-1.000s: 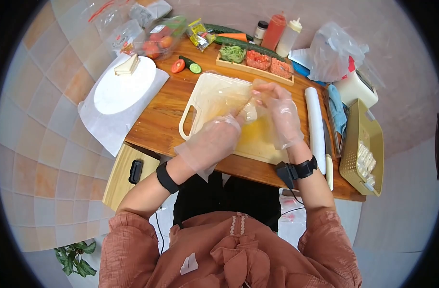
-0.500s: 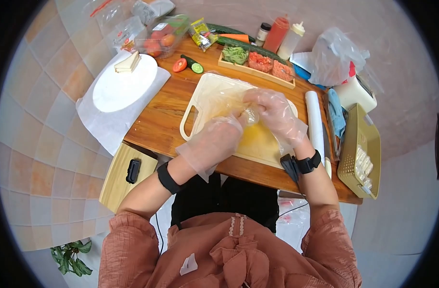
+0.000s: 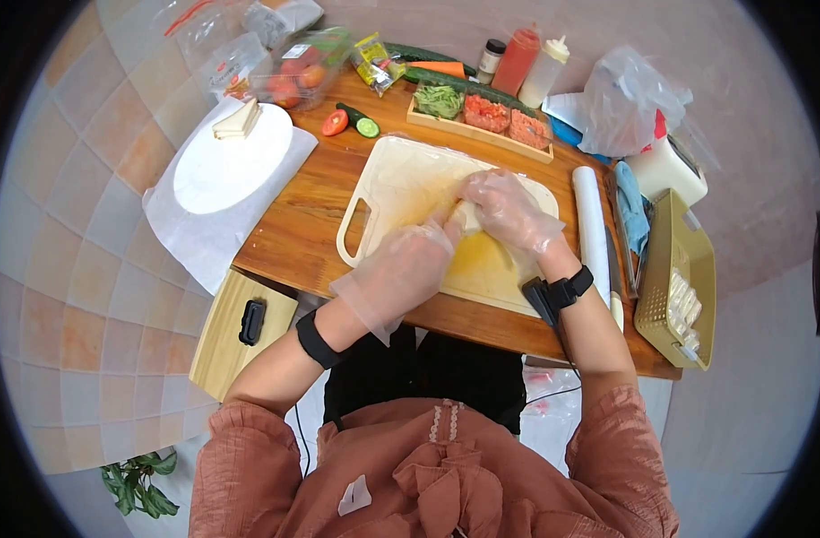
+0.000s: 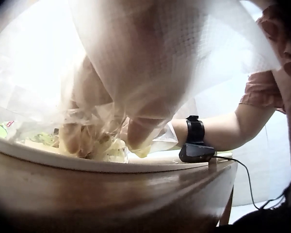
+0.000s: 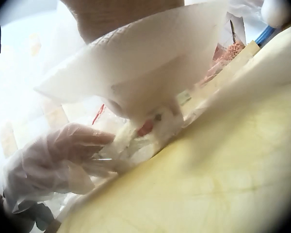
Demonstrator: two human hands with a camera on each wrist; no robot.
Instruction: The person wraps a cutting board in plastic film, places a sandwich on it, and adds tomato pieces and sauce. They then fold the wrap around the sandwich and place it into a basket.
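Note:
Over the cream cutting board (image 3: 401, 166), both hands, in clear plastic gloves, meet at a small pale bundle (image 3: 466, 217) in translucent wrap. The left hand (image 3: 408, 264) pinches its near-left side with the fingertips. From the other side the right hand (image 3: 509, 208) grips it with curled fingers. Through the wrap in the right wrist view, the bundle (image 5: 144, 138) shows white with a red and a dark green bit. Yellowish liquid stains the board below. The left wrist view has the bundle (image 4: 104, 148) low between gloved fingers, partly hidden by them.
A wooden tray (image 3: 428, 121) of chopped fillings stands behind the board, sauce bottles (image 3: 517, 61) beyond. Left is a white plate (image 3: 222, 170) with stacked wrappers. To the right lie a white roll (image 3: 591, 224), a knife (image 3: 615, 269) and a basket (image 3: 647, 305).
The right hand has come down and closed in around the bundle, its fingers more curled. The loose wrap raised over the board earlier is lower now. The left hand has barely moved.

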